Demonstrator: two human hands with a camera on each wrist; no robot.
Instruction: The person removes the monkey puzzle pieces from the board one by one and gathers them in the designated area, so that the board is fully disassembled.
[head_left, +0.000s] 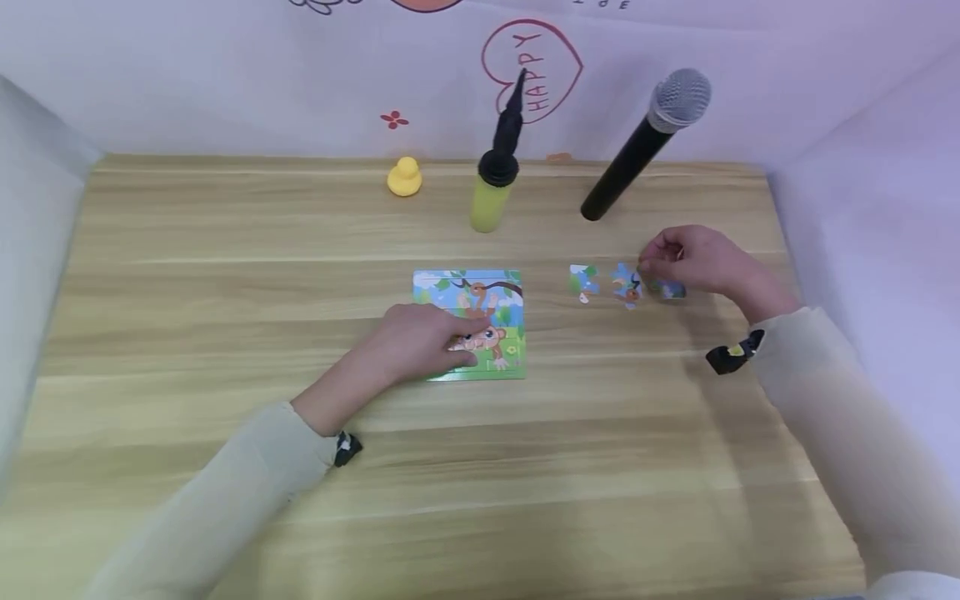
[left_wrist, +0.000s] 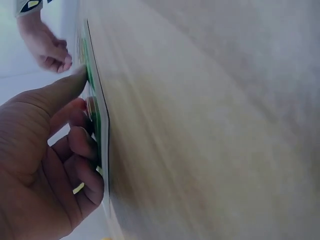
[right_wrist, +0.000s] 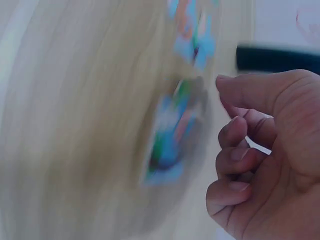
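Observation:
A jigsaw puzzle (head_left: 508,315) with a cartoon monkey picture lies flat in its frame at the middle of the table. My left hand (head_left: 420,340) rests on its left part, with the thumb and index finger touching the picture; in the left wrist view, the other fingers bend against the board. To the right lie a puzzle piece (head_left: 583,282), a second piece (head_left: 626,287) and a third piece (head_left: 670,289). My right hand (head_left: 693,260) hovers by the third piece, its fingers bent and thumb near the index finger. Nothing shows between them in the right wrist view, where the pieces are blurred.
Along the back of the wooden table (head_left: 262,225) stand a yellow rubber duck (head_left: 405,177), a yellow-green bottle-shaped thing with a black pointed top (head_left: 490,200) and a black microphone (head_left: 630,162). A white sheet with drawings (head_left: 330,92) hangs behind them.

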